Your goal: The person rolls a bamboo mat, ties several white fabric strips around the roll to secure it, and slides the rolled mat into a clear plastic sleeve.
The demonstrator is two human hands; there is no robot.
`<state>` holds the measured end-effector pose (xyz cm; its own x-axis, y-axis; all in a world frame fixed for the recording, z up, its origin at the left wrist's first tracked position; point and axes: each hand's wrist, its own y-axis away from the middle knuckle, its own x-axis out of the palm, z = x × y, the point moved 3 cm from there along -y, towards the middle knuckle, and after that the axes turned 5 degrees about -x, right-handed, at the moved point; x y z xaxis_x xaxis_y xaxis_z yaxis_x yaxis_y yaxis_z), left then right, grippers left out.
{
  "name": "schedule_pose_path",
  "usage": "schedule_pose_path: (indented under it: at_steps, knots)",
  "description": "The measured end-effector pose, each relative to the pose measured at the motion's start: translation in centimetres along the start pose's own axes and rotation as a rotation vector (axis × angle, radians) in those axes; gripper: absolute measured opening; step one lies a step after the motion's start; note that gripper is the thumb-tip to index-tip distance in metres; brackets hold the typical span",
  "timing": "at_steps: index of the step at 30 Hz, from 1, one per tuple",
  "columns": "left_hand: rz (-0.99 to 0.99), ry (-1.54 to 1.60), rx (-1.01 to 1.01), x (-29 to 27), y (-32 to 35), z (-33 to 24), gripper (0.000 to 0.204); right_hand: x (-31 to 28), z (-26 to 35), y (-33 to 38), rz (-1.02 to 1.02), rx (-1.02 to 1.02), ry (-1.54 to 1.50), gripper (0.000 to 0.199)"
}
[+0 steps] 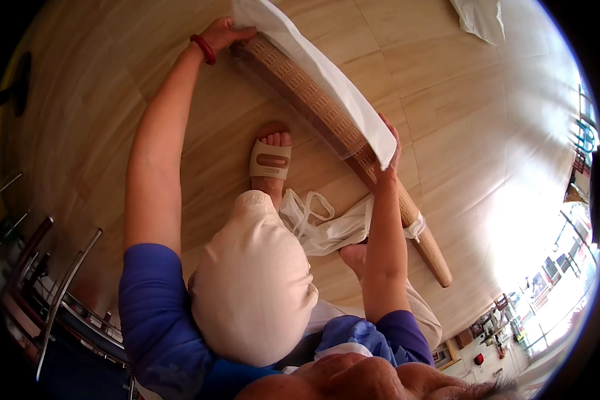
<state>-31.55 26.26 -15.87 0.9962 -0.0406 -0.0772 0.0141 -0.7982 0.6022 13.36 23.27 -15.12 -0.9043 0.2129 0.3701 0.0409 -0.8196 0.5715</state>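
Note:
A long rolled mat point(307, 90) with a brown woven pattern lies slantwise across the view, from far middle to near right. My left hand point(225, 33), with a red bangle at the wrist, grips its far end, thumb on top. Further down the roll, my right hand point(392, 153) is closed around its side, fingers partly hidden. A white sheet point(327, 73), perhaps a cover, runs along the mat's right side between both hands. Clear film seems to lie over the woven surface. Near the roll's lower end, a white tie point(415, 227) goes around it.
A white bag point(330, 223) with loop handles lies crumpled on the tiled floor point(447, 127) beside my sandalled foot point(271, 157). Another white piece point(480, 19) lies at the far right. Metal-framed chairs point(63, 293) stand at the left. Bright glare covers the right side.

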Motion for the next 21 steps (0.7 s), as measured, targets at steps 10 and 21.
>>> schedule_pose_path:
  at_steps: [10, 21]
  knots:
    - [-0.176, -0.164, 0.052, -0.6, 5.2, -0.7, 0.039, -1.2, -3.5, 7.1, 0.182, -0.227, 0.315, 0.042]
    - [-0.601, -0.212, 0.162, 1.3, 6.7, 3.3, 0.039, 0.7, -4.5, 9.2, 0.02, -0.407, 0.697, 0.027]
